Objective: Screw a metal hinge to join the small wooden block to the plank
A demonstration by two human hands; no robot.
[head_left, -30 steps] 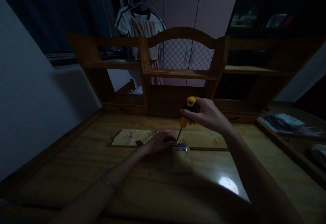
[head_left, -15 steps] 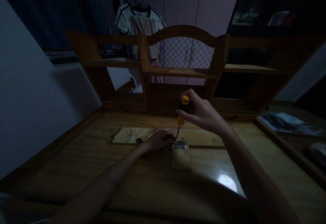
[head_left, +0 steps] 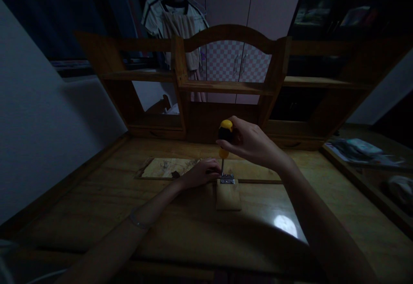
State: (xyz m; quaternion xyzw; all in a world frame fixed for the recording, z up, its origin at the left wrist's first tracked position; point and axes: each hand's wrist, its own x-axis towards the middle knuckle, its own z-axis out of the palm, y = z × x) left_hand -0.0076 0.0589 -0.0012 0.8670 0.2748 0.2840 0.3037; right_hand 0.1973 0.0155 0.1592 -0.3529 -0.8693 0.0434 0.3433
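My right hand is wrapped round the yellow and black handle of a screwdriver. The screwdriver stands nearly upright, its metal shaft pointing down at the left end of a small metal hinge. That hinge lies across the edge of a small wooden block and a long wooden board behind it. Close beside the screwdriver tip is my left hand, its fingers curled and closed at the board's edge. What they pinch, if anything, is hidden.
Everything rests on a wooden desk. A wooden shelf unit rises along its back. Clothes hang behind it at the left. Papers and bags lie on a lower surface to the right.
The screwdriver has become more upright, its handle shifting left with my right hand. My left hand keeps its place by the hinge. The whole view has shifted slightly.
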